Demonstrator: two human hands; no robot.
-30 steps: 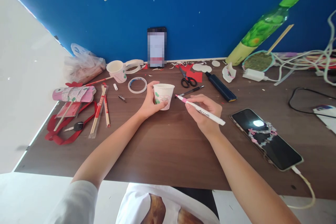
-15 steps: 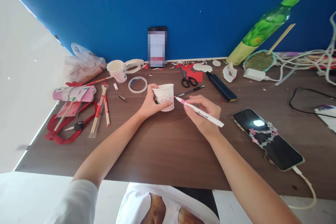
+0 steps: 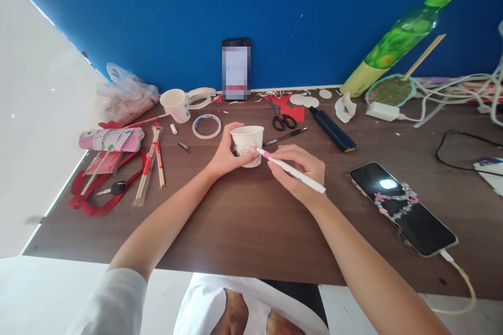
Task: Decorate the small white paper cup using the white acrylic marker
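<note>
A white paper cup (image 3: 248,138) with pink and green print stands upright over the middle of the table. My left hand (image 3: 230,153) is wrapped round its left side, thumb across the front. Between the fingers of my right hand (image 3: 299,172) is a white acrylic marker (image 3: 294,171) with a pink band. Its pink tip meets the front of the cup, near the thumb. Just behind the cup and marker lie a black pen (image 3: 285,137) and black-handled scissors (image 3: 283,121).
A phone (image 3: 236,69) leans on the blue wall. Left are another paper cup (image 3: 176,105), a tape roll (image 3: 206,126), wrapped chopsticks (image 3: 148,167) and a pink paper roll (image 3: 112,140). Right are a dark blue case (image 3: 333,130), a charging phone (image 3: 403,209) and a green bottle (image 3: 401,42).
The marker in my right hand has moved left, and its tip has gone from beside the cup's edge onto its front. The cup has turned or shifted slightly right in my left hand.
</note>
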